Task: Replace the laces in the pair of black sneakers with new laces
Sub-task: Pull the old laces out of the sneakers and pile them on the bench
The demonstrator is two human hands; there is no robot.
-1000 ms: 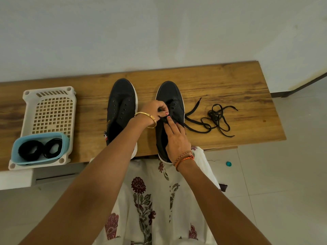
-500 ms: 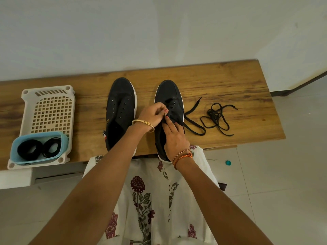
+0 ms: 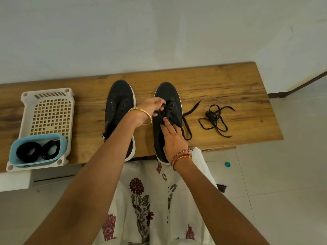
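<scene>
On the wooden table [image 3: 221,82], two black sneakers stand side by side, toes pointing toward the wall. The right sneaker [image 3: 168,96] is the one being worked on: the left hand [image 3: 150,108] hovers over its eyelet area, fingertips curled in a narrow grip that pinches a black lace [image 3: 187,124] close to the eyelets. The right hand [image 3: 174,138] lies flat along the sneaker's tongue and opening, fingers straight and pressing down, holding nothing. From the shoe's right side the lace trails onto the table in a loop, its free end pointing away toward the wall. The left sneaker [image 3: 120,103] sits just beside it, eyelets bare, partly crossed by the left forearm.

Further right, well apart from the shoes, a second black lace [image 3: 215,121] lies in a loose tangle on the wood.

At the table's left end sits a white plastic basket [image 3: 47,96] with a perforated bottom. Its near part holds a light blue tub [image 3: 37,138], and inside that tub lie two black coiled bundles [image 3: 38,152] side by side, touching; I cannot tell for sure whether they are rolled laces. Beyond the table's right end, a small teal cap [image 3: 227,164] lies on the tiled floor.
</scene>
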